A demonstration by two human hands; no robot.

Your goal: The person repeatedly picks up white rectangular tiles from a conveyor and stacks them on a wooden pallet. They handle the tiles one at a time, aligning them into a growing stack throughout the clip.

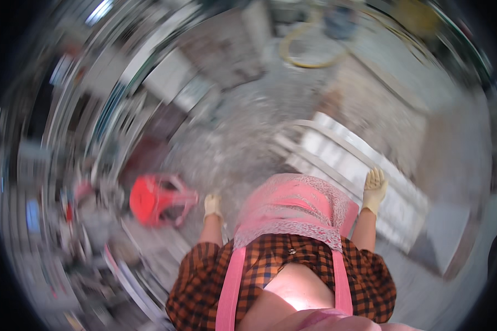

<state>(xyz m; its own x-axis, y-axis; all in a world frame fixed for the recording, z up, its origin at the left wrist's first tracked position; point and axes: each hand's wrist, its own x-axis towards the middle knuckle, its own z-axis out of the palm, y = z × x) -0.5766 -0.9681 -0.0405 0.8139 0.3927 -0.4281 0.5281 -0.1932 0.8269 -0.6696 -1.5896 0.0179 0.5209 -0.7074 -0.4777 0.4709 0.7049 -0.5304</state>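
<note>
My left hand [212, 205], in a cream glove, hangs low on the left near a red plastic stool [143, 199]. The stool appears tipped, with its legs toward that hand. Motion smears the left fingers, so their pose is unclear. On the right, my right hand [375, 187] wears a matching glove, its fingers stretched out and nothing visible in them. It lies over a white slab-like panel [337, 151] crossed by pale bars. Whether it touches the panel, I cannot tell. A pink patterned apron [284, 207] covers my front.
Brown and grey boards [221, 49] stand at the far left. A yellow hose [309, 65] curls on the dusty grey floor [226, 132] ahead, near a blurred blue container [339, 23]. A large upright board [453, 160] rises at the right. Blurred clutter fills the left side.
</note>
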